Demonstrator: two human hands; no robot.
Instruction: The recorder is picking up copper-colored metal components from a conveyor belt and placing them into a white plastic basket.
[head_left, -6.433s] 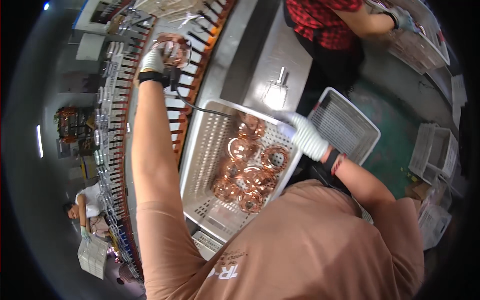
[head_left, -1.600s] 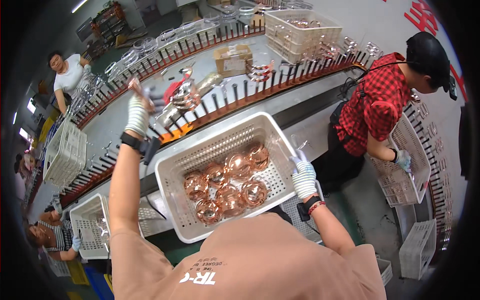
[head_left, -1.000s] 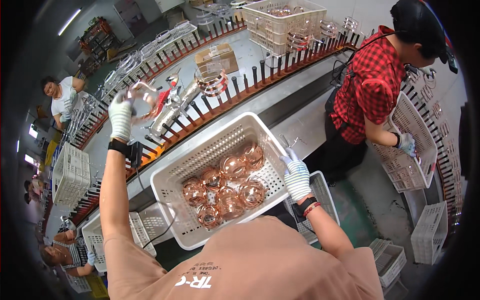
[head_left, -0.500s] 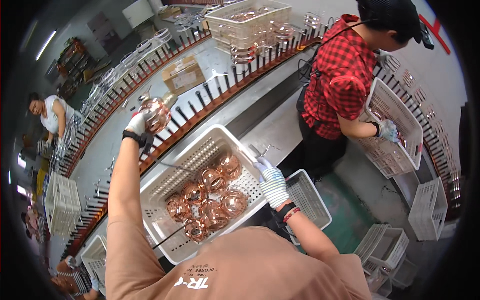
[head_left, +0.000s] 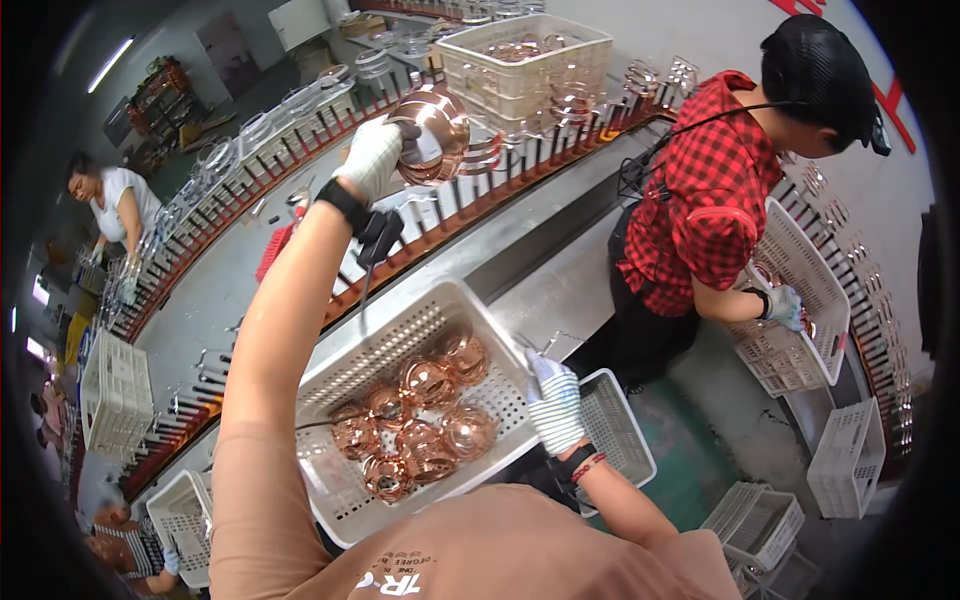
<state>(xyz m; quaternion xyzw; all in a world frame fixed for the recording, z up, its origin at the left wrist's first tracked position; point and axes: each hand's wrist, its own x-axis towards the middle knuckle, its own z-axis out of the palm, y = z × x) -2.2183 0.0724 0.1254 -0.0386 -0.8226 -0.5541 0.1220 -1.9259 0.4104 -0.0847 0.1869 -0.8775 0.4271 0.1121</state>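
My left hand (head_left: 372, 158), in a white glove, is raised over the bench and closed on a shiny copper-coloured rounded metal shell (head_left: 440, 135). My right hand (head_left: 555, 402), in a striped glove, is closed beside the right rim of a white perforated crate (head_left: 505, 345). A thin bent metal piece (head_left: 562, 336) sticks out at its fingertips; the fingers partly hide it. Several copper-coloured round openwork pieces (head_left: 425, 382) lie in the crate in front of me.
Upright black pegs (head_left: 420, 220) line the curved conveyor edge. A crate (head_left: 525, 75) of copper-coloured parts stands beyond. On the right, a co-worker in a red checked shirt (head_left: 690, 190) reaches into another crate (head_left: 800, 250). A smaller crate (head_left: 615, 425) stands below my right hand.
My left hand has carried the copper-coloured shell to the right and away from me. A red thing on the bench has come into view. My right hand stays by the crate rim.
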